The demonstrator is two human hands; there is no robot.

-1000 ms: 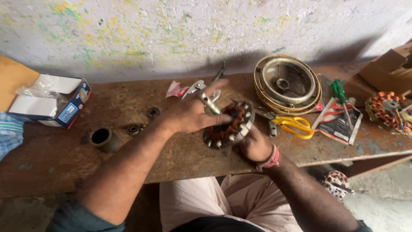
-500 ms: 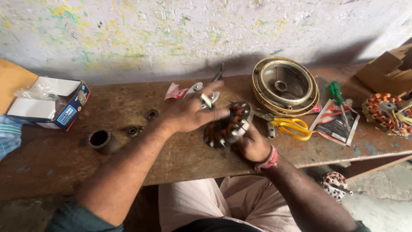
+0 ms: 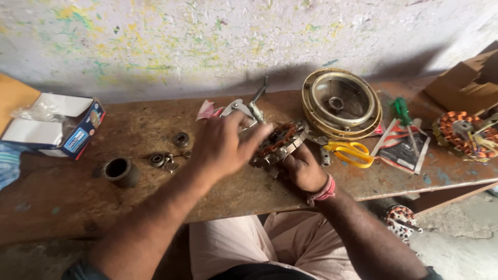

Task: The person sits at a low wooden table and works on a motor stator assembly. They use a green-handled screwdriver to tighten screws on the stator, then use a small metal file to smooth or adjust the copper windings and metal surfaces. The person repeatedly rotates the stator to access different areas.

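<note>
The wound stator point(image 3: 280, 142), a ring of steel laminations with copper coils, sits tilted above the middle of the worn surface point(image 3: 62, 202), the right hand point(image 3: 303, 168) clamped under its lower edge and the left hand point(image 3: 225, 142) closed over its top. It looks heavy, rigid and sharp-edged. The thin coil wire seems fragile, so the steel rim is the safer grip.

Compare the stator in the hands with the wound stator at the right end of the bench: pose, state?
The held stator is tilted on edge, gripped from below by the right hand, with the left hand over it; the wound stator lies flat and untouched. The held one is partly hidden; the far one shows a full ring of coils, a central hub and loose leads. Both are round with copper-coloured windings.
</note>
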